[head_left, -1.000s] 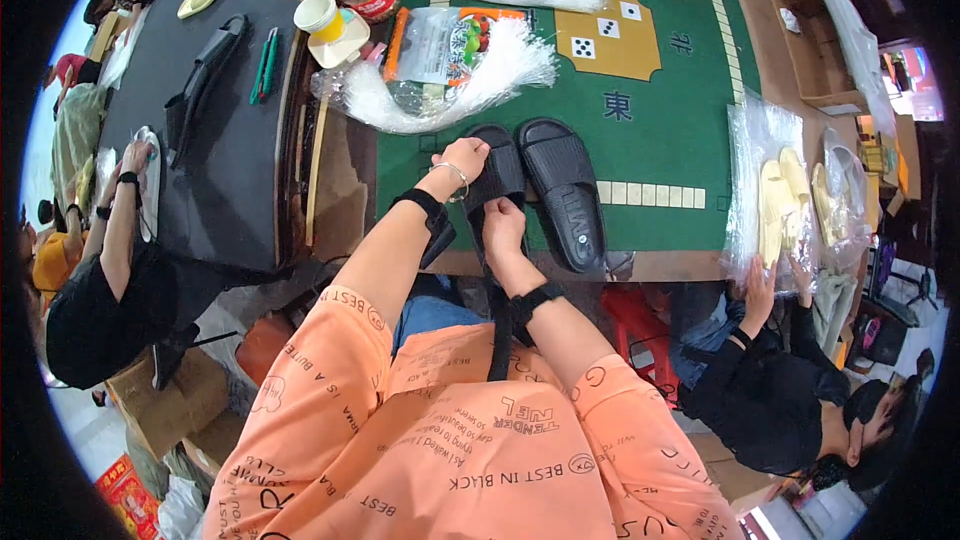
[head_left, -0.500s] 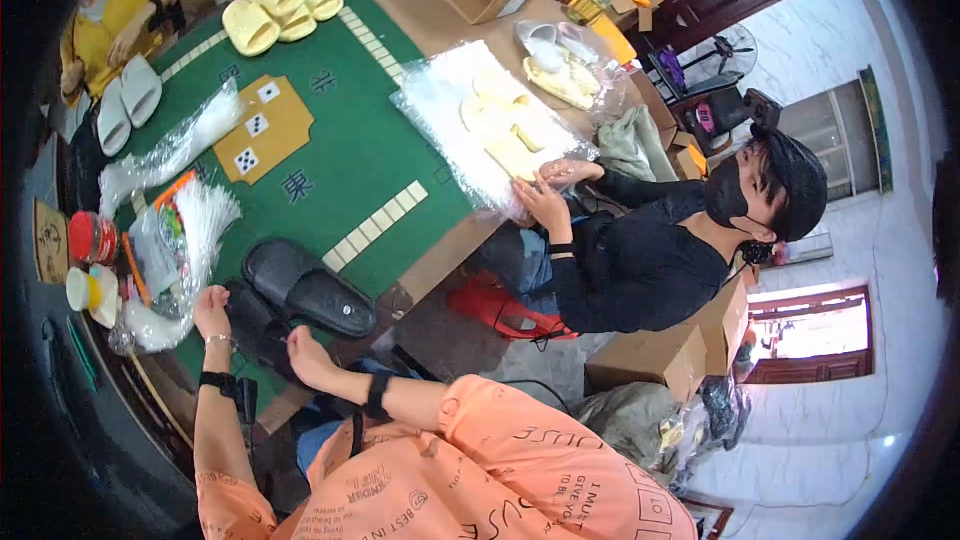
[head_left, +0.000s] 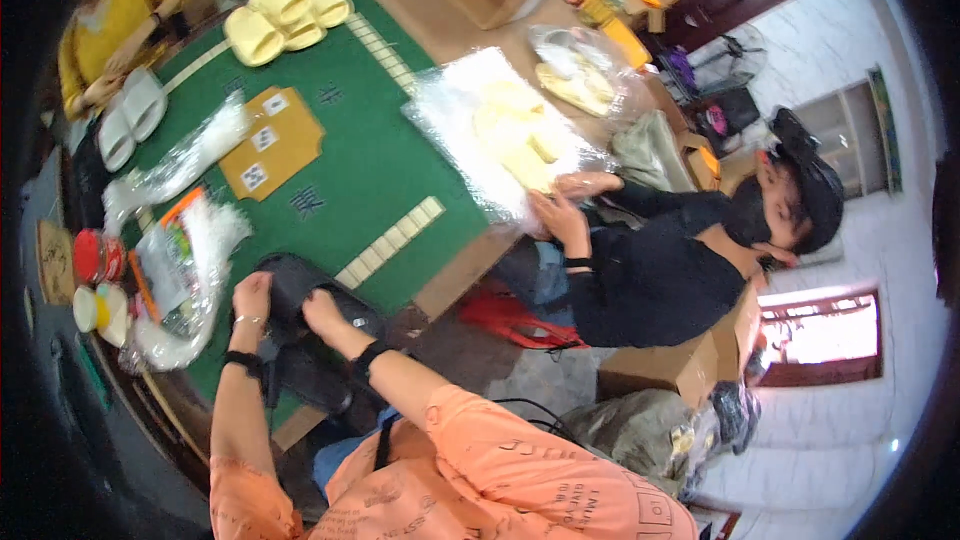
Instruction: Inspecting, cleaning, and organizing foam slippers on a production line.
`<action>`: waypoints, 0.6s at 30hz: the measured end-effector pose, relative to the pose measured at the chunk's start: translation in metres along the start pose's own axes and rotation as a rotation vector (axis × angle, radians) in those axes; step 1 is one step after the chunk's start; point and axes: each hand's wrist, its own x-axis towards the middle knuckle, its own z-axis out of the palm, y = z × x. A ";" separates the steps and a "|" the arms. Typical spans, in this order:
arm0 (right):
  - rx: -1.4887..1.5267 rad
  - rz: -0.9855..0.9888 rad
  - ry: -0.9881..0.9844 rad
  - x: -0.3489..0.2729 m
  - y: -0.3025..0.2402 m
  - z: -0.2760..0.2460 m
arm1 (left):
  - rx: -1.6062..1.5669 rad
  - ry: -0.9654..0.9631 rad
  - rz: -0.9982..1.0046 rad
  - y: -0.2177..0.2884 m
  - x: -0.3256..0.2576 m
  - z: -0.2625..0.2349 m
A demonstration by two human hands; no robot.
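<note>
Head view shows green tabletop (head_left: 375,170), black slippers (head_left: 290,283), marbled wall (head_left: 825,445).

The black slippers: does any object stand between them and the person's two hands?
Nothing visible does. The left hand and right hand are at the black slippers, though blur hides exact contact; the nearer shiny plastic bundle lies left of both hands.

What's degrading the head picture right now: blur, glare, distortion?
Head view: blur softens the left hand, right hand and black slippers; head view: glare whitens the clear plastic bag at right; head view: the bright opening in the wall washes out; head view: fisheye distortion bends straight edges toward the dark rim.
</note>
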 end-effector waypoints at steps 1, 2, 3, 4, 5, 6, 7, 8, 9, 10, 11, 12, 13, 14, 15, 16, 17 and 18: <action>0.103 -0.251 -0.005 0.000 0.001 0.000 | 0.240 -0.064 0.225 -0.001 0.005 0.002; -0.007 0.039 -0.161 0.004 0.000 0.000 | 0.031 0.009 0.001 -0.004 0.003 0.005; 0.111 0.058 -0.248 0.006 0.000 0.001 | 0.144 0.024 0.070 -0.008 0.003 0.005; 0.206 0.032 -0.218 0.008 0.000 0.000 | 0.317 -0.037 0.152 -0.008 0.009 0.007; 0.681 0.209 -0.381 0.011 -0.002 0.005 | 0.183 -0.073 0.017 -0.014 0.006 0.005; 0.747 0.255 -0.418 0.015 -0.002 0.004 | 0.039 -0.085 -0.056 -0.015 0.009 0.010; 0.918 0.187 -0.487 0.018 -0.003 0.010 | 0.162 -0.146 0.075 -0.022 0.013 0.003; 0.928 0.155 -0.543 0.022 -0.003 0.012 | 0.329 -0.239 0.222 -0.022 0.020 0.009; 0.787 0.039 -0.589 0.023 -0.002 0.014 | 0.374 -0.304 0.417 -0.027 0.021 0.004; 0.768 -0.084 -0.632 0.028 -0.005 0.019 | 0.477 -0.309 0.396 -0.029 0.024 0.006; 0.770 -0.194 -0.495 0.023 -0.001 0.015 | 0.423 -0.390 0.486 -0.030 0.026 0.002; 0.800 -0.204 -0.428 0.024 -0.003 0.021 | 0.107 -0.361 0.211 -0.030 0.023 0.005; 0.837 -0.055 -0.349 0.022 -0.003 0.020 | 0.385 -0.394 0.321 -0.029 0.027 0.002; 0.929 0.124 -0.292 0.021 -0.004 0.022 | -0.154 -0.350 -0.043 -0.029 0.019 0.001; 0.922 0.083 -0.283 0.019 -0.004 0.021 | -0.300 -0.302 -0.191 -0.026 0.020 0.002; 0.898 0.215 -0.247 0.018 -0.004 0.021 | -0.336 -0.287 -0.160 -0.024 0.018 0.001; 0.887 0.195 -0.233 0.017 -0.004 0.020 | -0.250 -0.288 -0.111 -0.022 0.017 0.000; 0.898 0.105 -0.267 0.015 -0.003 0.017 | -0.122 -0.263 -0.021 -0.021 0.017 -0.002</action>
